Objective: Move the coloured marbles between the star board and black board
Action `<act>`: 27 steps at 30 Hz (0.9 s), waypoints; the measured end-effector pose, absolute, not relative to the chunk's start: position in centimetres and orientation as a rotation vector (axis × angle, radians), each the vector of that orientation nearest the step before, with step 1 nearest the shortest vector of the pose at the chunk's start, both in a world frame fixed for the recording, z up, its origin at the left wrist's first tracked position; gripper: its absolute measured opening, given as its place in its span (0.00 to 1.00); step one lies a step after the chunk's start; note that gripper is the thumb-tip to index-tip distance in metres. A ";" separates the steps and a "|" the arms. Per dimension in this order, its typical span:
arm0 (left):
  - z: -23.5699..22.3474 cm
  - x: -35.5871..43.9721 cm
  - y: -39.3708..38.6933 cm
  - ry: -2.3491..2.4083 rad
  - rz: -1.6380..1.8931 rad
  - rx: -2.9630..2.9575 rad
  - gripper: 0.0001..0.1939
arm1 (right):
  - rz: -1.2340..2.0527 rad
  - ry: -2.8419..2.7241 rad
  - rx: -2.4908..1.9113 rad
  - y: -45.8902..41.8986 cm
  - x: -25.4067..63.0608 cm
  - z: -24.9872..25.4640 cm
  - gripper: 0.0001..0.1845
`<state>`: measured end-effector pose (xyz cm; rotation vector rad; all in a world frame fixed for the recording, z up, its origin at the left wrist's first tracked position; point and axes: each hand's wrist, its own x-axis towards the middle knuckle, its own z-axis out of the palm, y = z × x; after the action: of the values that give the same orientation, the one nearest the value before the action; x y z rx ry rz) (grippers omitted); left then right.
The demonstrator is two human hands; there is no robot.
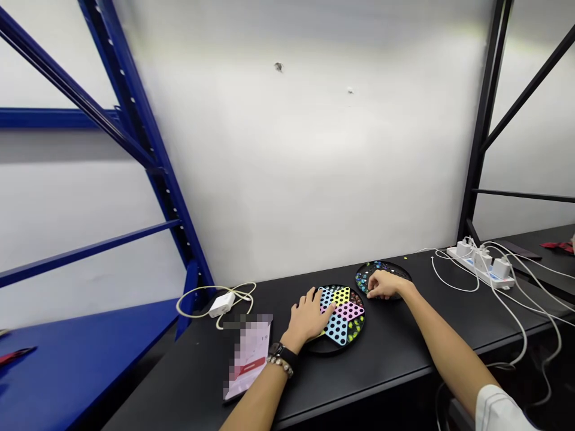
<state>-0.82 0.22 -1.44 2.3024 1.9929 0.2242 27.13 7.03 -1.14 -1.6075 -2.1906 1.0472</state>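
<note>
My left hand (309, 316), fingers spread, rests on the left side of a star-shaped Chinese checkers board (338, 328). Blue, yellow and pink points full of round holes show on the star. It sits in a round black tray (335, 352), where green and reddish-brown marbles lie in the gaps around it. To the right, my right hand (384, 284) reaches down into a second round black tray (406, 274) with blue and other coloured marbles (362, 276). Its fingers are bent and pressed together; what they hold, if anything, is hidden. A watch and a beaded bracelet circle my left wrist.
Left of the board lies a tablet-like screen (251, 359), partly blurred. Behind it is a white charger (221, 304) with a coiled cable. A white power strip (480, 266) with plugs and trailing cables lies at the right. Blue (148, 137) and black (478, 137) posts flank the desk.
</note>
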 end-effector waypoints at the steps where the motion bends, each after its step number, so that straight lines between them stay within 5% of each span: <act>1: -1.5 -0.8 0.2 1.992 0.220 2.303 0.38 | 1.059 -2.196 -1.587 6.9 26.8 -1.2 0.11; 27: -0.9 -0.7 0.0 2.022 0.091 2.312 0.38 | 1.484 -1.913 -1.186 7.8 26.9 -1.8 0.19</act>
<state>-0.71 -0.01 -0.91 2.3122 2.0216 0.0913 26.88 7.82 -1.82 -1.1862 -1.9126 1.4840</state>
